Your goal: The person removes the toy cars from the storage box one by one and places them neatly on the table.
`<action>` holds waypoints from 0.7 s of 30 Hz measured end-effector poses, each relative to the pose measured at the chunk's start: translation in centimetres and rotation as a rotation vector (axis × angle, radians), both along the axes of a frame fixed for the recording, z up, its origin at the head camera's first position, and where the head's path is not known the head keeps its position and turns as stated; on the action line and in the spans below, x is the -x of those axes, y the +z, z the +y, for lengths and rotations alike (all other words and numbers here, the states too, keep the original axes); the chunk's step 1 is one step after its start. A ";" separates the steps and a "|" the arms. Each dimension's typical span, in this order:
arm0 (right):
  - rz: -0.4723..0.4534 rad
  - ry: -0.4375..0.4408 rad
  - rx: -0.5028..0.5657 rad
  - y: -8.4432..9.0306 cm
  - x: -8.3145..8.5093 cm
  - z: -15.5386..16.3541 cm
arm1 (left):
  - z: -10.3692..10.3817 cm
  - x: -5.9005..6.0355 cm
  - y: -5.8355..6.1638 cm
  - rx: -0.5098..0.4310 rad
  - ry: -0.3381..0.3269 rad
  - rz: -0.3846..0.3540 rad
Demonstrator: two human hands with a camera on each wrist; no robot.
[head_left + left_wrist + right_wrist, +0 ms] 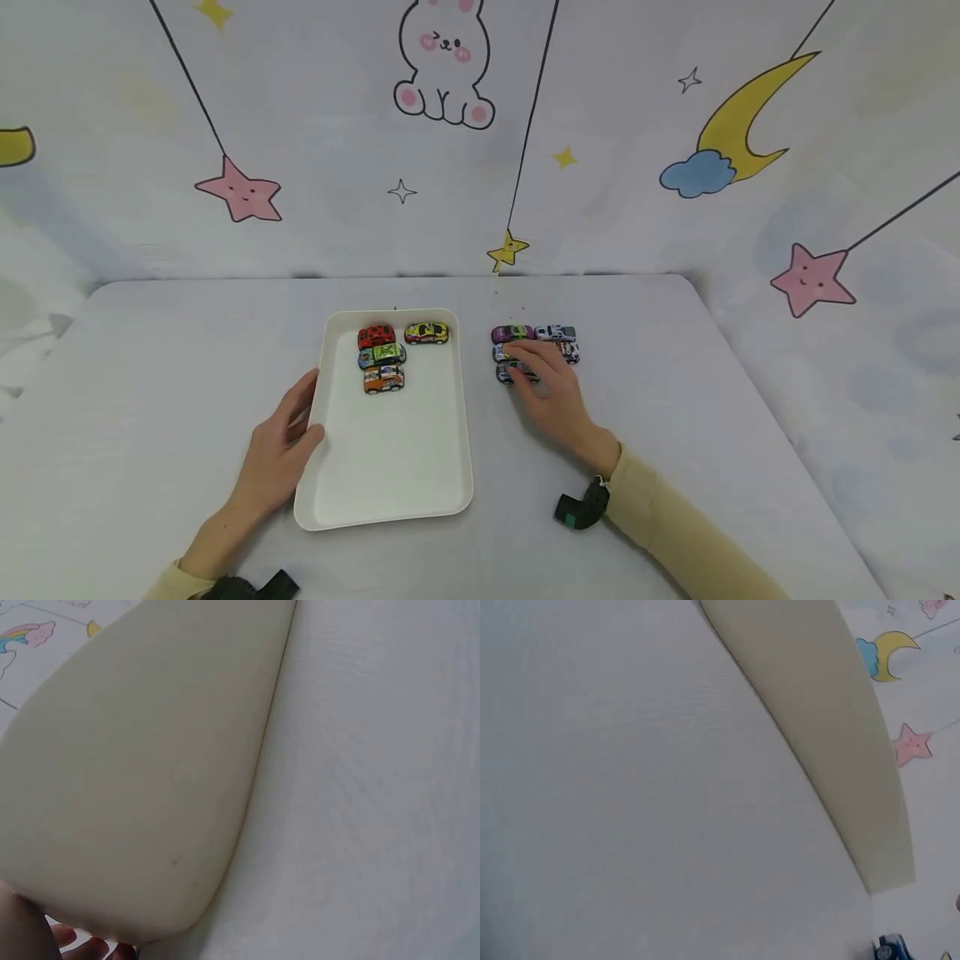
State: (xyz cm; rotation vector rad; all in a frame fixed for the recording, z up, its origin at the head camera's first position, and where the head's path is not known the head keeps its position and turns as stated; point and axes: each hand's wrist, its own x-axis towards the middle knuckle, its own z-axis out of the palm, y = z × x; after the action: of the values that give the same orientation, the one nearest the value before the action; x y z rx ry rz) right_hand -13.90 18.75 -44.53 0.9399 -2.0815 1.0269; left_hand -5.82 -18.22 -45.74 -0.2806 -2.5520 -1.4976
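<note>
Where a right sleeve (pixel 690 533) extends from the near side of the bench (pixel 532 550), a right wrist camera (pixel 583 505) sits on that arm. Left of the bench's middle lies a white tray (pixel 386 475), and the left hand (pixel 276 454) holds its left edge, the grip closed with the thumb at the rim and the fingers along the outside. Past the tray's right edge, the right hand (pixel 553 398) has its grip partly spread, thumb and forefinger parted over a dark car (pixel 503 374) and a blue-white car (pixel 498 353); I cannot tell whether it has hold of either. Inside the tray, toward its far edge, sit an orange-white car (pixel 384 381), a green car (pixel 382 357), a red car (pixel 376 337) nearer the far left corner and a yellow car (pixel 426 333) at the far right corner. Behind the right hand, a purple car (pixel 512 334) and a silver car (pixel 556 333) stand end to end, toward the bench's far edge. Beyond rises a printed backdrop (pixel 322 167).
</note>
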 end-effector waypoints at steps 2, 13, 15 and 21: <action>-0.017 0.032 -0.033 0.5 0.0 -0.7 | 0.0 0.0 -0.1 -0.006 0.000 0.000; -0.183 0.086 -0.285 3.3 0.8 -4.5 | 0.0 0.2 -0.1 -0.001 0.008 0.014; -0.199 0.087 -0.324 3.7 1.0 -5.2 | 0.0 0.1 -0.1 0.001 0.009 0.015; -0.296 0.098 -0.434 4.9 1.9 -7.1 | 0.0 0.0 0.0 0.004 0.010 0.015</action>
State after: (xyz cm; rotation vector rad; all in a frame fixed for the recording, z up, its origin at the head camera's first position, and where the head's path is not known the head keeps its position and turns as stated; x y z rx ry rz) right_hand -15.76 11.64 -39.63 1.1646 -2.5946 0.8130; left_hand -5.86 -18.20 -45.76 -0.2782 -2.5407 -1.4817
